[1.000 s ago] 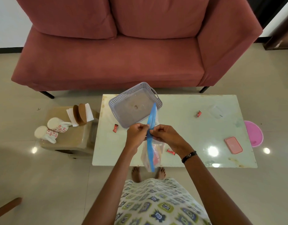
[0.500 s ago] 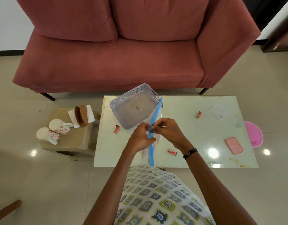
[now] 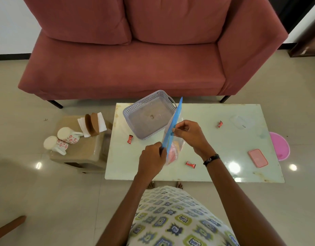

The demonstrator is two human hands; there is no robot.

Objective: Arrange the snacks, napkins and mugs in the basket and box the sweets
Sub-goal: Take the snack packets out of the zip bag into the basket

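Observation:
Above the pale green table [image 3: 197,142] I hold a clear zip bag of snacks [image 3: 173,146] with a blue zip strip. My left hand [image 3: 151,159] pinches the strip's near end. My right hand [image 3: 187,132] pinches the strip near its slider, further along. A grey perforated basket [image 3: 135,110] stands on the table just behind the bag. Three red wrapped sweets lie on the table: one [image 3: 129,139] left of the basket, one [image 3: 190,164] near my right wrist, one [image 3: 219,124] further right. A clear box [image 3: 240,121] and its pink lid [image 3: 258,158] lie at the right.
A low beige stool [image 3: 78,148] left of the table carries two white floral mugs [image 3: 61,140] lying on their sides and a holder with white napkins [image 3: 92,126]. A red sofa [image 3: 135,59] stands behind the table. A pink round object [image 3: 280,146] lies on the floor at the right.
My hands have moved apart along the blue strip: the left slid toward its near end, the right stayed by the slider. The bag has swung up over the table.

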